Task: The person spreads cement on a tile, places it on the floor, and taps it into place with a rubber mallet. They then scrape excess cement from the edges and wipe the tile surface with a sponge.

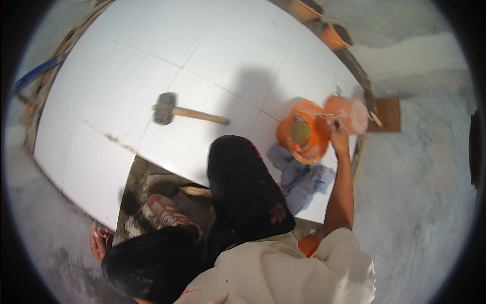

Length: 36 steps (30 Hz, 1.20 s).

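My right hand (338, 136) is closed at the thin wire handle of a small orange bucket (354, 115), which is tipped toward an orange basin (284, 133). Inside the basin is a greenish-yellow patch whose kind I cannot make out. A crumpled grey-blue cloth (304, 185) lies beside the basin on the white tiles (212, 55). At the lower left, my left hand (100, 240) is by the tile edge, beyond my bent knee. Its fingers are curled; what they hold, if anything, is hidden.
A mallet (165, 108) with a wooden handle rests on the tiles. My shoe (169, 213) stands in an untiled patch, near another wooden handle (196, 191). Two orange pots (335, 36) line the far right edge. A brown tile (389, 115) lies by the right wall.
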### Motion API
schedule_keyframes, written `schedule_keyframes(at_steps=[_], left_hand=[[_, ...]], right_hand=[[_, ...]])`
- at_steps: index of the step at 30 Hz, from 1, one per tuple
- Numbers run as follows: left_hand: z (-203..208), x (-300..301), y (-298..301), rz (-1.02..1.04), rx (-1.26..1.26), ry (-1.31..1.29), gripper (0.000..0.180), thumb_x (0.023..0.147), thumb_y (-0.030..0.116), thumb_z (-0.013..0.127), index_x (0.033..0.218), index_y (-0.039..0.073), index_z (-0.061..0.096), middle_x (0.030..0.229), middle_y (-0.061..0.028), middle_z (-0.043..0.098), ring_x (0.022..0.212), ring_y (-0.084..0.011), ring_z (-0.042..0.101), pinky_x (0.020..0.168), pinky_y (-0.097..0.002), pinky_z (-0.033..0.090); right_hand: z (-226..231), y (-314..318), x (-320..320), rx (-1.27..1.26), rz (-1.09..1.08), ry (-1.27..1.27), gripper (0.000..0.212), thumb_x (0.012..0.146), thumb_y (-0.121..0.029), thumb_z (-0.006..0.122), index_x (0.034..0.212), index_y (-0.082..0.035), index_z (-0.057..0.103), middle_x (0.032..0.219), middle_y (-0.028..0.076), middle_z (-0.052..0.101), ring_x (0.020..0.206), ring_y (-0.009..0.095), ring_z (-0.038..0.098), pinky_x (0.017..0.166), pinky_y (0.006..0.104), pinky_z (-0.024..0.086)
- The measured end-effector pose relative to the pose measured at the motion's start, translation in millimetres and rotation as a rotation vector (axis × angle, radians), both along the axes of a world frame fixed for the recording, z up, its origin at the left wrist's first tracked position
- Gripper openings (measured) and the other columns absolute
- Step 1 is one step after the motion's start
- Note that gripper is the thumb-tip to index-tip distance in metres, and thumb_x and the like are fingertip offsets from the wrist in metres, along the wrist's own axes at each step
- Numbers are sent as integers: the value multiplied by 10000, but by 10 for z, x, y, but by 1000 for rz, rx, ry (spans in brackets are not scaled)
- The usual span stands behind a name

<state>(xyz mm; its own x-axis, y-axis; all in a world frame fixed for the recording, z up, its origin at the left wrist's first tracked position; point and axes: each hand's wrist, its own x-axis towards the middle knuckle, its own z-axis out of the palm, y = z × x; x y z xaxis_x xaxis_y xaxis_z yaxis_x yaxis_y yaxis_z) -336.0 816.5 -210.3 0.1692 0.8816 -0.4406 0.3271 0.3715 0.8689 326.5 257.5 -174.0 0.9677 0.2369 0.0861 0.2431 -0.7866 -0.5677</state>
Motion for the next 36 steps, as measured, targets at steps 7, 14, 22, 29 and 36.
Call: schedule_keyframes(at_steps=[7,14,22,29,36], left_hand=[[1765,731,-482,-470,212,-189,688,1083,531,508,1406,-61,642,1364,-235,697,1297,-330,645,1139,-435,470],[1991,886,-863,-415,542,224,457,1029,285,686,1375,-14,684,1401,-206,667,1346,-346,606,1166,-452,430],[2189,1112,-1115,-278,764,495,384,966,186,781,1284,-21,724,1312,-207,698,1257,-376,650,1089,-447,497],[1905,1057,-1105,-245,809,510,382,953,162,767,1290,-12,721,1326,-200,702,1280,-385,644,1105,-455,484],[1984,1149,-1092,-225,887,592,395,906,211,820,1224,-10,743,1290,-185,700,1214,-390,655,1059,-475,507]], right_hand=[[-1303,-446,-96,-408,801,273,592,1019,-95,577,1576,16,408,1565,252,479,1489,378,413,1250,410,318],[-1440,-185,93,-560,273,654,388,1037,-214,613,1359,0,581,1242,133,646,1133,286,619,992,346,499],[-734,-311,-195,291,-156,321,358,1048,-266,636,1275,10,647,1141,134,709,1020,236,700,947,364,571],[-470,-214,-299,341,-455,55,365,1052,-269,634,1298,1,640,1169,139,705,1040,237,696,960,378,570],[-305,249,-566,350,-422,-119,373,1054,-273,634,1313,-6,635,1187,141,702,1055,237,694,957,383,573]])
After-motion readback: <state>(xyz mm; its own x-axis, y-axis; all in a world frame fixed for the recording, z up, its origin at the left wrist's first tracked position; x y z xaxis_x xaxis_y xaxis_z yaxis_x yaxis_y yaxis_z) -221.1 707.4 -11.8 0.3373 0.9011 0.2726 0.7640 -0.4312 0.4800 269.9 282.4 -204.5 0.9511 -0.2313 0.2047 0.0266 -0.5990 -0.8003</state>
